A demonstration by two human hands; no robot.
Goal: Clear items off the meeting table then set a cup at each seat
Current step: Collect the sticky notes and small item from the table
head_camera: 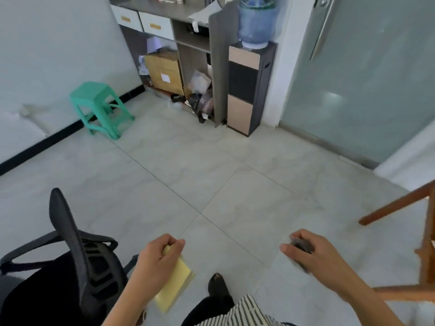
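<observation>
My left hand (156, 257) grips a yellow pad of sticky notes (175, 287) by its top edge, and the pad hangs down over the floor. My right hand (310, 255) is curled around a small dark object (301, 247), blurred and mostly hidden by the fingers. Both hands are held low in front of me above the tiled floor. No cups and no meeting table top show in this view.
A black office chair (70, 262) stands at lower left. Wooden furniture legs (400, 208) reach in at right. Ahead are a green plastic stool (101, 107), a grey shelf unit (195, 55) with boxes and bags, a water dispenser (249, 85) and a frosted glass door (367, 78).
</observation>
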